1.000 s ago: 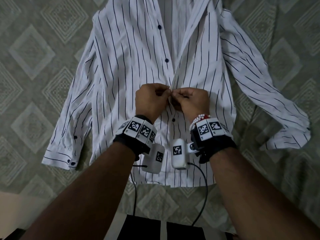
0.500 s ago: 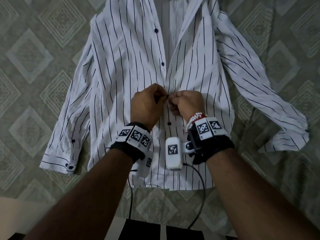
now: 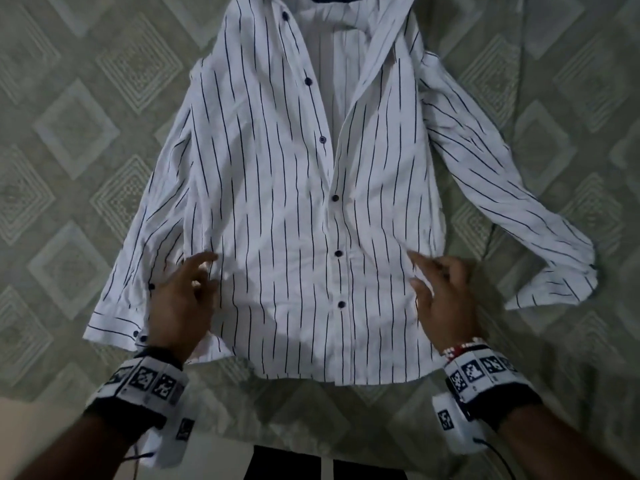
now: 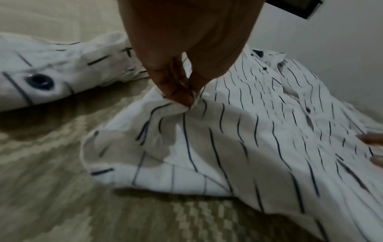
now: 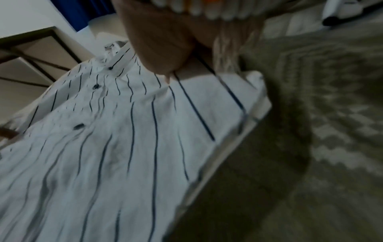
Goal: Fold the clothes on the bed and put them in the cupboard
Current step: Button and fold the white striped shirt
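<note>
White striped shirt (image 3: 294, 220) flat on bed (image 3: 69, 168), front up | left hand (image 3: 180, 306) pinches fabric at its left side | right hand (image 3: 446, 299) fingers spread, resting on right side

shirt (image 3: 277, 202): white, navy pinstripes | bedspread (image 3: 69, 133): grey-green diamonds

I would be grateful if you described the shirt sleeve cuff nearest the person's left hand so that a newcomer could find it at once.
Start at the white shirt with thin dark stripes spread front-up on the grey-green diamond-patterned bedspread. Follow the sleeve on the picture's left down to its end, just outside the left hand. That sleeve cuff lies flat and shows dark buttons, whereas the opposite cuff is crumpled.
</note>
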